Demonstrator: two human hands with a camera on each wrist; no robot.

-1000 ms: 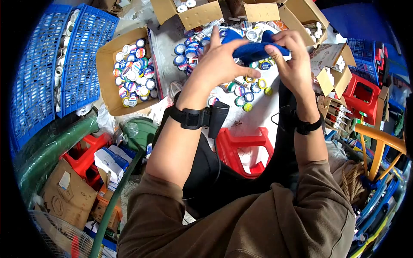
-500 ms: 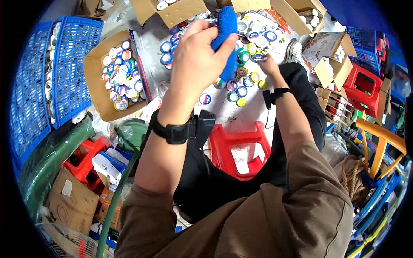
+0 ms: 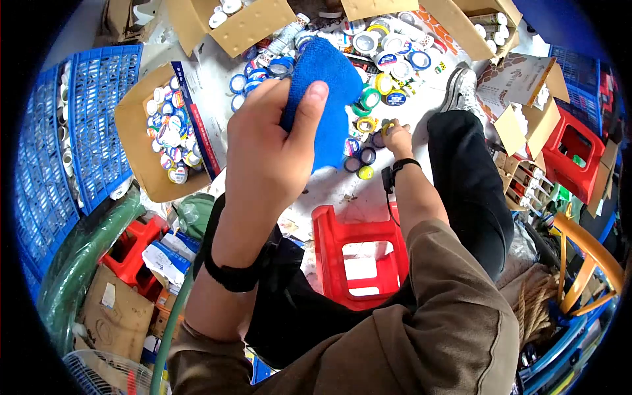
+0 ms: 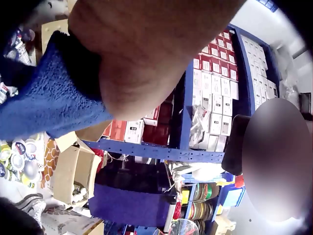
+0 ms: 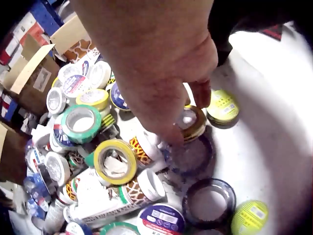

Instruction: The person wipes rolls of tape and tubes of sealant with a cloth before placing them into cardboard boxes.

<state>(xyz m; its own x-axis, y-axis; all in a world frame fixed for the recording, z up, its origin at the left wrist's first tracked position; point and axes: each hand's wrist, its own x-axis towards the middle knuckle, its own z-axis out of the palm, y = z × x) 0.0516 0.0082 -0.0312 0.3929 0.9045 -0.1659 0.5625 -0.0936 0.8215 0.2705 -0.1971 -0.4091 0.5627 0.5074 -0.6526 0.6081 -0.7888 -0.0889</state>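
Over the pile (image 3: 395, 45): cloth (image 3: 322, 99) in left grip (image 3: 263, 151), roll (image 5: 197, 122) at right grip (image 3: 399, 140)

State. Left grip holds the cloth, thumb laid across its near face, fingers mostly hidden behind. Cloth is raised between head camera and pile. Right grip: thumb and fingers either side of the roll, apparently a pinch, at the near edge of the pile. Whether the roll is clear of the floor (image 5: 254, 98): cannot tell.

Risks (judged). Dark ring (image 5: 210, 152) lies close against the roll; lime roll (image 5: 223, 106) just beside the fingers. A sideways pull could nudge either one away. Contact on the roll looks small, so a weak pinch might let it slip. If the cloth is lowered, its loose end could sweep nearby rolls. Cloth also blocks part of the pile from the head view; a knock there might pass unnoticed.

Orientation. Cloth: long axis roughly top to bottom in the head view, lower end towards the stool (image 3: 329, 250), upper end towards the carton (image 3: 253, 29). Roll: ring-shaped, no clear long axis; in the right wrist view its hole faces up towards the camera. Exact tilt partly hidden by the fingers.
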